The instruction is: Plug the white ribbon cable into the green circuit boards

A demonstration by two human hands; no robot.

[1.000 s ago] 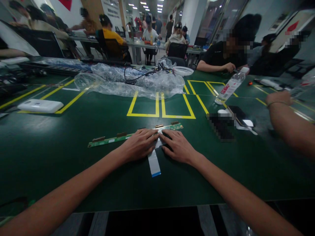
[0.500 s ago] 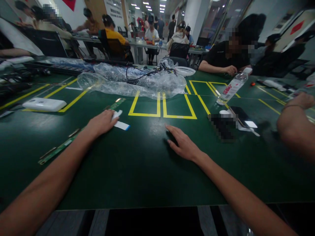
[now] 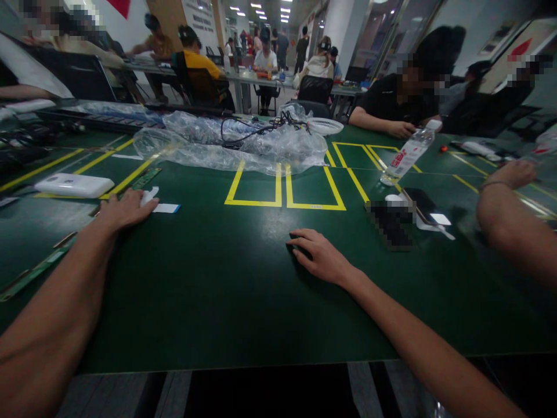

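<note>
A long, narrow green circuit board (image 3: 40, 268) lies slantwise at the left of the table, with a white flat ribbon cable (image 3: 166, 208) with a blue end beside it. Over the board's upper part, my left hand (image 3: 124, 208) is closed on it from above; the hand and forearm hide the board's middle. The thumb touches a white piece by the cable. My right hand (image 3: 321, 254) rests near the table's middle, fingers apart and slightly bent, holding nothing.
Clear plastic wrap (image 3: 243, 148) with black cables lies across the back of the green table (image 3: 243, 302). A white device (image 3: 73, 185) sits at left. To the right are a tilted bottle (image 3: 409, 154), a phone (image 3: 420, 204) and a co-worker's arm (image 3: 509, 215). Another person sits opposite.
My left hand has moved left, and the circuit board and ribbon cable have shifted left with it. My right hand stays in nearly the same place, its fingers slightly more bent.
</note>
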